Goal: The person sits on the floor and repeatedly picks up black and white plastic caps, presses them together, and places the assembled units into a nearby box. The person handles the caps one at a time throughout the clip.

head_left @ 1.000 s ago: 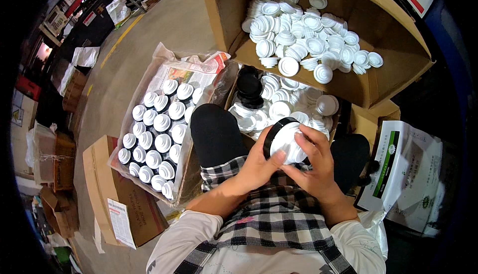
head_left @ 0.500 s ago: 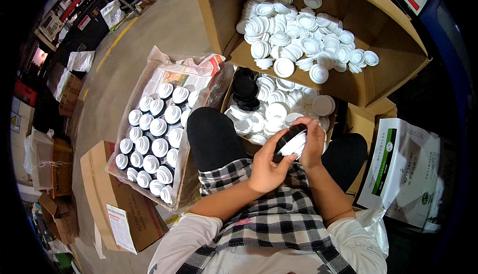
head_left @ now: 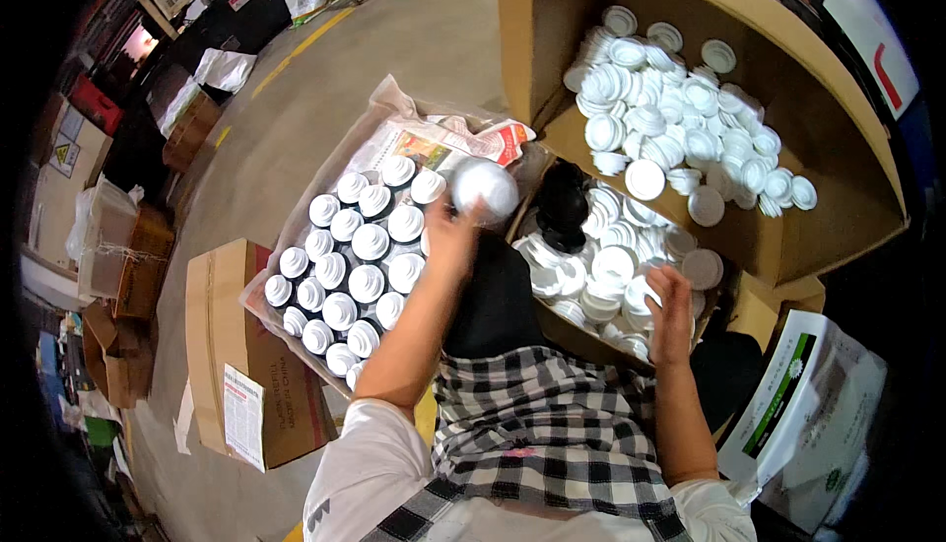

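My left hand (head_left: 455,237), smeared by motion, is closed on a round white stepped cap (head_left: 485,189) above the inner edge of a paper-lined tray (head_left: 258,298). Whether a black part sits under that cap cannot be made out. In the tray stand rows of white stepped caps (head_left: 367,283) on black bases. My right hand (head_left: 670,307) hovers empty over the right side of a carton of loose white caps (head_left: 613,266), its fingers apart and slightly bent. Black round parts (head_left: 562,209) are piled at that carton's left end.
A large tilted carton (head_left: 847,209) beyond holds a heap of white discs (head_left: 680,113). To the left, a closed cardboard box (head_left: 222,330) stands beside the tray. A white printed box (head_left: 813,414) is at my right. Newspaper (head_left: 424,148) lines the tray's far end.
My hands have parted. The left one has carried the capped piece left toward the tray, and the right one has let go and stays over the carton. The view has shifted.
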`<state>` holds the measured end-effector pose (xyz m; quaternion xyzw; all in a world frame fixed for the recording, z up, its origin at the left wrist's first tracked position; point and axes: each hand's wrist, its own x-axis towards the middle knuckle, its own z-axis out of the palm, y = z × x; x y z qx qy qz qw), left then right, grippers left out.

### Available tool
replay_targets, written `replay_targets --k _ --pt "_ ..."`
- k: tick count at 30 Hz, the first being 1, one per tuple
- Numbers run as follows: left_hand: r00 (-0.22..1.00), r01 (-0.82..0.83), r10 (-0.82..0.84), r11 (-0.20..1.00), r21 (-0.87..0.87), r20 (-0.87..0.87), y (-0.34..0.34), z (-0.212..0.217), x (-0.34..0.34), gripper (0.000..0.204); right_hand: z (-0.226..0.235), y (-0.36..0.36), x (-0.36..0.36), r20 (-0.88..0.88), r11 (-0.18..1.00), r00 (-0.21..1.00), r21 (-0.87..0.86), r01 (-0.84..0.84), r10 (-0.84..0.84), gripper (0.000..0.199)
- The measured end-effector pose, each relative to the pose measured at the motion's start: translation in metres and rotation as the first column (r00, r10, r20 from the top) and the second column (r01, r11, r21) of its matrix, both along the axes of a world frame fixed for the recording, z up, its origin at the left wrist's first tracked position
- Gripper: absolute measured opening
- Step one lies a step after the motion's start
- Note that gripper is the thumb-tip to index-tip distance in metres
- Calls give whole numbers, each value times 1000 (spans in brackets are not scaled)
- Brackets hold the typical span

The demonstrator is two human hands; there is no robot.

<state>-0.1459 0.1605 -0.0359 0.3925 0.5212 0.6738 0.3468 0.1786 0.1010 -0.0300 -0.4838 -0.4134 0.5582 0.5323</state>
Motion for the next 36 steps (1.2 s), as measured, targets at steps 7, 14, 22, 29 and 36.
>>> replay_targets --k 7,14,22,29,36 --pt "694 -620 495 780 -85 -523 97 -48 -221 55 -60 -34 29 144 947 989 -312 84 -41 41" --pt "532 -741 239 596 -310 -812 142 -74 -275 55 -105 -67 29 126 902 992 -430 34 23 27" --pt "441 -791 -252 345 -506 -861 148 -99 -293 43 -96 -78 31 365 858 902 -514 -11 230 26" --pt "458 -705 -275 467 -534 -845 151 -106 -287 42 -86 -65 14 385 895 888 -441 -64 253 29" --pt "126 -537 284 825 175 -950 192 -61 -210 43 -47 1 16 463 963 869 -267 -50 173 20"
